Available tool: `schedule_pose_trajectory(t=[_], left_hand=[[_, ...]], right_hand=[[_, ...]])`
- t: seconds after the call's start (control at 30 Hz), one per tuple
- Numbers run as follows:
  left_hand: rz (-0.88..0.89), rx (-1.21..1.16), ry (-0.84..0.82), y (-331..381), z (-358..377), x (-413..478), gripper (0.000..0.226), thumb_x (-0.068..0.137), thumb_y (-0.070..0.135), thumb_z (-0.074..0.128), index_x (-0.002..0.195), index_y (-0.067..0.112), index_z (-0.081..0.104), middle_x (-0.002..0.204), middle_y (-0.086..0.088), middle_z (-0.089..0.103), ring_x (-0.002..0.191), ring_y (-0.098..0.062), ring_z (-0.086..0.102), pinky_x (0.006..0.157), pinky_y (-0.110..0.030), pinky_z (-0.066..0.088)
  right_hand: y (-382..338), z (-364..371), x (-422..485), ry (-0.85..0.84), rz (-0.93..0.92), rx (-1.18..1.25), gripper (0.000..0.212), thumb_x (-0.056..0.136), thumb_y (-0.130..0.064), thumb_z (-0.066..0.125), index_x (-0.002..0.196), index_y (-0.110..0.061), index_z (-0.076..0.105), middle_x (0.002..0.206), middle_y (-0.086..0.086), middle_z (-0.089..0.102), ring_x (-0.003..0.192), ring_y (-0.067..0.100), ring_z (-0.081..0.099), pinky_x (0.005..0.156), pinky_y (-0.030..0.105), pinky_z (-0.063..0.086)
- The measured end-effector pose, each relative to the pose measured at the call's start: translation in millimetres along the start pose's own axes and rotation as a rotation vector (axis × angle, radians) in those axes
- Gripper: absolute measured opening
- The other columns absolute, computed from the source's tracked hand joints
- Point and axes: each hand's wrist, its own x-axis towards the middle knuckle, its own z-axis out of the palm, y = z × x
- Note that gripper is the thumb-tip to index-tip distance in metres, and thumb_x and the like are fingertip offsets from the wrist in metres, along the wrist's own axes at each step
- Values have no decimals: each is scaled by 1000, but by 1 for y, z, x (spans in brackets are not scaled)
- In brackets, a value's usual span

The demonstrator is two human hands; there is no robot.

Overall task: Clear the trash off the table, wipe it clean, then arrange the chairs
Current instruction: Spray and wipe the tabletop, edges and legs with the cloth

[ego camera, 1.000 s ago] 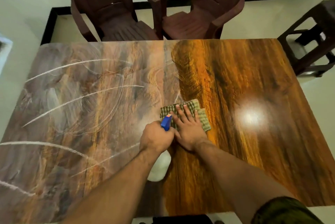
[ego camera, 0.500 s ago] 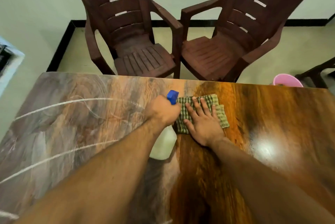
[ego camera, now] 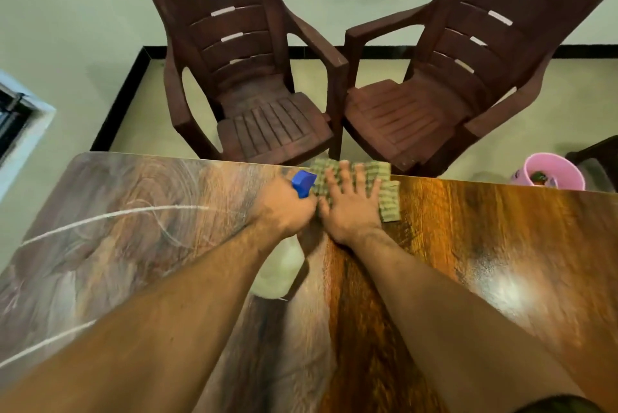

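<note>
My right hand [ego camera: 351, 202] lies flat, fingers spread, pressing a green checked cloth [ego camera: 388, 192] onto the far edge of the wooden table [ego camera: 485, 245]. My left hand [ego camera: 286, 208] grips a spray bottle with a blue nozzle [ego camera: 302, 182]; its whitish body [ego camera: 279, 268] hangs below my wrist, partly hidden by my forearm. The table's right half looks dark and glossy. Its left half is dull, with white streaks [ego camera: 110, 220] across it.
Two brown plastic armchairs [ego camera: 254, 105] [ego camera: 444, 91] stand side by side just beyond the table's far edge. A pink bin [ego camera: 551, 171] with something inside sits on the floor at the right, next to a dark chair [ego camera: 598, 155] partly in view.
My right hand has pushed the cloth from mid-table out to the far edge. My left hand with the bottle moved along beside it. The view tilted up toward the chairs.
</note>
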Motion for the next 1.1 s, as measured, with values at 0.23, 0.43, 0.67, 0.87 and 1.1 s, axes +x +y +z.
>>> schedule_pose_trajectory(t=[0.23, 0.43, 0.67, 0.87, 1.1], left_hand=[[-137, -71, 4, -14, 2, -34, 23, 86, 29, 65, 72, 14, 55, 66, -5, 58, 61, -21, 56, 56, -29, 43], [-109, -95, -20, -26, 12, -81, 27, 83, 23, 66, 65, 16, 47, 56, -2, 44, 52, -21, 43, 54, -30, 38], [-95, -26, -107, -58, 16, -180, 29, 88, 28, 66, 67, 13, 53, 56, -5, 53, 53, -24, 52, 53, -35, 43], [-95, -2, -116, -98, 22, -275, 30, 86, 26, 64, 65, 17, 45, 56, -3, 45, 52, -22, 44, 55, -31, 36], [-51, -23, -231, -141, 40, -388, 28, 71, 46, 57, 67, 20, 49, 60, -3, 55, 57, -24, 56, 56, -38, 48]], right_hand=[[34, 23, -80, 16, -28, -44, 65, 98, -63, 10, 156, -38, -6, 164, -1, -16, 150, 27, -22, 118, 60, -10], [-20, 53, -173, -33, -308, -44, 64, 98, -55, 18, 158, -32, 14, 166, 2, -9, 150, 30, -19, 116, 64, -8], [-20, 69, -242, -29, 156, 53, 66, 98, -59, 12, 155, -34, -11, 161, 1, -24, 148, 31, -26, 115, 61, -18], [-57, 117, -379, -70, -252, 26, 63, 100, -61, 11, 157, -34, 14, 167, -1, -3, 150, 24, -22, 117, 61, -6], [-53, 144, -496, -20, 411, 153, 65, 99, -59, 16, 157, -36, -2, 166, 0, -9, 150, 26, -21, 117, 57, -13]])
